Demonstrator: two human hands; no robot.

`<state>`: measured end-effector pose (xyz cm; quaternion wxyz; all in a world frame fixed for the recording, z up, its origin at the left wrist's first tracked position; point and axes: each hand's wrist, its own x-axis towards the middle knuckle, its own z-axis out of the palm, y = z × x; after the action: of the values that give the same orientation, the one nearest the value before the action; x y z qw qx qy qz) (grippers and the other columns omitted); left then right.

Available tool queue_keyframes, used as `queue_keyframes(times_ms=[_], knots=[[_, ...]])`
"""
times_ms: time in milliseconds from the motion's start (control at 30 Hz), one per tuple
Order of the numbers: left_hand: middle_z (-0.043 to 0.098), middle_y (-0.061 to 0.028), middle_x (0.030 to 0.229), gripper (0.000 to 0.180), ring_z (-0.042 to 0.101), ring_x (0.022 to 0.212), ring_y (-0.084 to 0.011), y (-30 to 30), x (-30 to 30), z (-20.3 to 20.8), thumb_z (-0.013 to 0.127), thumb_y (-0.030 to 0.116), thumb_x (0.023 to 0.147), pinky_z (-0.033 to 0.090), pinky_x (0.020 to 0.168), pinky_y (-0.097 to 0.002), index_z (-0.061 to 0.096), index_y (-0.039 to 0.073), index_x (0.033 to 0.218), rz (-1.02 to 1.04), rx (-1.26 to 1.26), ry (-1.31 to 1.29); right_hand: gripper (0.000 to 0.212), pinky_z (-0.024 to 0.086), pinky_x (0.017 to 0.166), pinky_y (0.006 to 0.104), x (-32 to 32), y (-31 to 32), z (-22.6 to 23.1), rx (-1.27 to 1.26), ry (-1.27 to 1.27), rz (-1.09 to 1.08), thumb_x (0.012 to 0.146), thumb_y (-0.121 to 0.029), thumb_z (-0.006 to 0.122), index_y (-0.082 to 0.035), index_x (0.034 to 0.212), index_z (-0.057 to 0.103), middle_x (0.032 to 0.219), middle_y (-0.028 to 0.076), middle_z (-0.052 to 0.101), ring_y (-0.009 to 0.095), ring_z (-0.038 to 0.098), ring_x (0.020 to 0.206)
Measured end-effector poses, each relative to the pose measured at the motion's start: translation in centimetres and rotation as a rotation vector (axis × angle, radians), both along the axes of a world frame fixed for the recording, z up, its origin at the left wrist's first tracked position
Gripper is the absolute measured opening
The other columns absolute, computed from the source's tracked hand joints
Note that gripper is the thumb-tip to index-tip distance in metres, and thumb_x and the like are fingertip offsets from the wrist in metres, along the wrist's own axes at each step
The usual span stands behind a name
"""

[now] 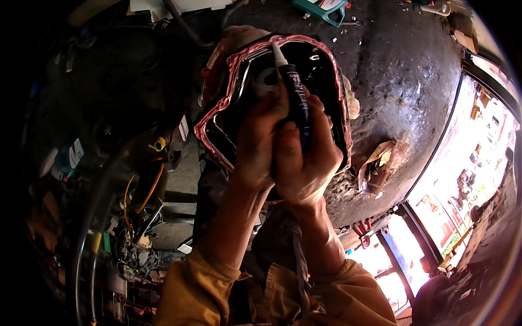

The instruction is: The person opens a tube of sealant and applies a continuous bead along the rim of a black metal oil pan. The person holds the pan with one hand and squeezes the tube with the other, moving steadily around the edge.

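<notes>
A dark tube [296,98] with a white nozzle is clamped between both hands at the centre of the frame, the left hand [258,141] and right hand [310,157] pressed together around it. Its long axis runs up the frame, the nozzle tip reaching the pink-edged rim of a black metal pan [217,127] just above the hands. A green container [321,10] lies well apart at the top, on a grimy worktop [402,76]; wiring [136,195] is seen at lower left.

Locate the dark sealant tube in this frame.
In the head view the dark sealant tube sits upper centre, gripped by both the left hand and right hand, its white nozzle over the far rim of the black pan.
</notes>
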<state>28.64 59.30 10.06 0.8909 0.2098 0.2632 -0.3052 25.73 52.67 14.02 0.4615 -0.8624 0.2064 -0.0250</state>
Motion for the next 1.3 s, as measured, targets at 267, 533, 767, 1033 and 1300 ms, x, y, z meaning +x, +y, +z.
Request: queue_keyframes(times_ms=[267, 533, 767, 1033, 1300], knots=[[0.066, -0.0054, 0.097, 0.034, 0.064, 0.086, -0.0128, 0.2, 0.1, -0.2, 0.047, 0.036, 0.105, 0.051, 0.080, -0.0270, 0.061, 0.004, 0.108, 0.010, 0.017, 0.001, 0.044, 0.052, 0.086, 0.0330, 0.3, 0.1, 0.0, -0.011, 0.015, 0.021, 0.093, -0.020, 0.059, 0.010, 0.126, 0.057, 0.106, 0.021, 0.068, 0.025, 0.068, 0.095], [0.067, -0.0122, 0.105, 0.035, 0.067, 0.095, -0.0260, 0.0, -0.6, -1.3, 0.045, 0.034, 0.105, 0.052, 0.090, -0.0387, 0.059, 0.004, 0.116, 0.003, -0.057, -0.007, 0.046, 0.053, 0.082, 0.0327, -0.1, -0.2, -0.3, -0.078, -0.008, 0.011, 0.092, -0.018, 0.059, 0.013, 0.126, 0.055, 0.101, 0.021, 0.068, 0.024, 0.069, 0.090], [0.067, -0.0064, 0.101, 0.029, 0.064, 0.088, -0.0142, -0.8, -0.1, -0.1, 0.050, 0.031, 0.104, 0.052, 0.083, -0.0296, 0.061, 0.005, 0.110, 0.051, -0.116, 0.032, 0.046, 0.054, 0.081, 0.0339, 0.1, -0.6, 0.2, -0.100, 0.015, 0.011, 0.090, -0.016, 0.058, 0.012, 0.125, 0.056, 0.101, 0.022, 0.068, 0.026, 0.069, 0.089], [0.066, -0.0078, 0.104, 0.033, 0.064, 0.092, -0.0158, -1.8, -0.2, -1.3, 0.048, 0.035, 0.105, 0.051, 0.086, -0.0305, 0.059, 0.006, 0.113, 0.051, -0.153, -0.023, 0.045, 0.054, 0.084, 0.0383, 0.9, -1.1, 0.7, -0.226, -0.007, 0.044, 0.088, -0.017, 0.058, 0.009, 0.124, 0.059, 0.110, 0.027, 0.068, 0.034, 0.070, 0.098], [0.066, -0.0087, 0.106, 0.036, 0.065, 0.094, -0.0197, -1.6, 0.6, -0.1, 0.047, 0.037, 0.105, 0.053, 0.086, -0.0333, 0.060, 0.006, 0.116, 0.093, -0.216, 0.078, 0.044, 0.056, 0.075, 0.0390, 1.4, -1.2, 0.1, -0.268, -0.052, 0.077, 0.087, -0.024, 0.061, 0.002, 0.122, 0.063, 0.098, 0.024, 0.070, 0.035, 0.072, 0.087]])
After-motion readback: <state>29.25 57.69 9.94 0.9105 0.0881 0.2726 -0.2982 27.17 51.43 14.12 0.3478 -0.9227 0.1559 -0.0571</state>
